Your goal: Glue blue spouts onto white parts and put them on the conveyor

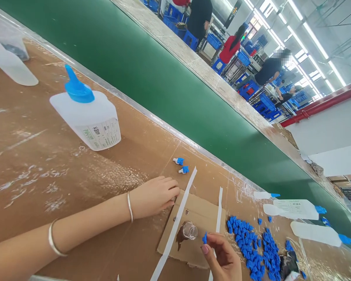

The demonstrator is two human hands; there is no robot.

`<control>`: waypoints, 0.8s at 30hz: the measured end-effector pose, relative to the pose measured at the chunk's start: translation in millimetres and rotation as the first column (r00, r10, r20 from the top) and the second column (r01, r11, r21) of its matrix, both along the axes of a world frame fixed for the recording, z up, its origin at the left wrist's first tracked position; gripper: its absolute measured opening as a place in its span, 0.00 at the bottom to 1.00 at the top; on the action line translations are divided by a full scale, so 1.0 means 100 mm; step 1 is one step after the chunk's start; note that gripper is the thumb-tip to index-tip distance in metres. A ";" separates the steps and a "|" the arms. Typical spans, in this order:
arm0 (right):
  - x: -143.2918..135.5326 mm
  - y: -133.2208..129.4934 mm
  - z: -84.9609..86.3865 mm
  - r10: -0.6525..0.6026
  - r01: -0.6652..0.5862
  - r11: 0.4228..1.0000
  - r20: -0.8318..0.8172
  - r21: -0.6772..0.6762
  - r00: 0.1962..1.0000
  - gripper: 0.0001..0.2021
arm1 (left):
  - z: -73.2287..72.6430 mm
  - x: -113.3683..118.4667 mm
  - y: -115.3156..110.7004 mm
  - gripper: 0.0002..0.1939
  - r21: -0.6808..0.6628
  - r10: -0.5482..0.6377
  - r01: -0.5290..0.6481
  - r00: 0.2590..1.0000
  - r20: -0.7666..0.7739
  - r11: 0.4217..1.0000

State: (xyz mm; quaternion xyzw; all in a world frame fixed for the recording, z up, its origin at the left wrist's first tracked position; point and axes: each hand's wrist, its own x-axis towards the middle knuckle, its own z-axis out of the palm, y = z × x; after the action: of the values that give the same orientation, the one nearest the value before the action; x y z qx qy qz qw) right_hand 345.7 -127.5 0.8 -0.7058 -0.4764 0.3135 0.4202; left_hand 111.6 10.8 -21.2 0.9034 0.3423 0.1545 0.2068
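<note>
My right hand (224, 255) pinches a small blue plastic piece (204, 237) between thumb and forefinger, beside a small clear cup (189, 231). The cup is on a cardboard square (203, 208), with a dark wet patch next to it. My left hand (155, 196) has its fingers bent and closed at the square's left edge; whatever they hold, if anything, is hidden. Just beyond it lie two small blue-and-white parts (179, 161). To the right of my right hand spreads a pile of small blue pieces (247, 246).
A white bottle with a blue nozzle (89, 121) stands at left. More blue-tipped white bottles (295, 209) lie at right, near a black object (289, 264). White tape strips (175, 226) cross the cardboard. A green wall (163, 86) borders the table; people work beyond it.
</note>
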 end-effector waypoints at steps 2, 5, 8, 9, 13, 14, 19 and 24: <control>0.03 -0.02 -0.05 -0.011 0.011 1.000 0.043 0.008 0.999 0.20 | 0.00 -0.02 -0.07 0.08 0.016 0.022 -0.022 1.000 -0.001 1.000; 0.05 -0.03 -0.09 -0.006 -0.002 0.998 0.128 0.056 0.992 0.18 | 0.05 -0.09 -0.10 0.13 0.029 0.064 -0.063 0.997 -0.043 0.998; 0.04 -0.01 -0.07 0.043 -0.062 0.995 0.211 0.084 0.977 0.15 | 0.08 -0.11 -0.08 0.17 0.035 0.029 -0.025 0.989 -0.146 0.999; 0.04 0.00 -0.06 0.079 -0.100 0.992 0.241 0.078 0.967 0.14 | 0.07 -0.10 -0.07 0.16 0.032 0.009 -0.004 0.985 -0.174 0.999; 0.02 0.02 -0.01 0.136 -0.159 0.986 0.310 0.051 0.941 0.14 | 0.06 0.02 -0.06 0.15 0.010 -0.003 0.005 0.979 -0.202 1.000; 0.02 0.02 -0.01 0.125 -0.149 0.987 0.317 0.053 0.940 0.15 | 0.06 0.05 -0.08 0.17 0.010 0.003 -0.001 0.978 -0.206 1.000; -0.02 0.03 -0.02 0.139 -0.172 0.984 0.397 0.048 0.907 0.17 | 0.13 0.06 -0.32 0.22 -0.261 0.050 -0.017 0.992 0.119 0.965; -0.02 0.07 0.01 0.202 -0.234 0.972 0.505 0.000 0.839 0.19 | 0.14 0.05 -0.62 0.13 -0.731 0.408 0.103 0.773 0.485 0.675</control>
State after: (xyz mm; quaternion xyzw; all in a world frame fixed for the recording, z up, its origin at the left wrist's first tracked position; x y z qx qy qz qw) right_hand 343.3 -120.4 2.1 -0.6908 -0.6557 0.1501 0.2650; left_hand 116.5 -51.3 -7.4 0.6108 0.3671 0.3093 0.6297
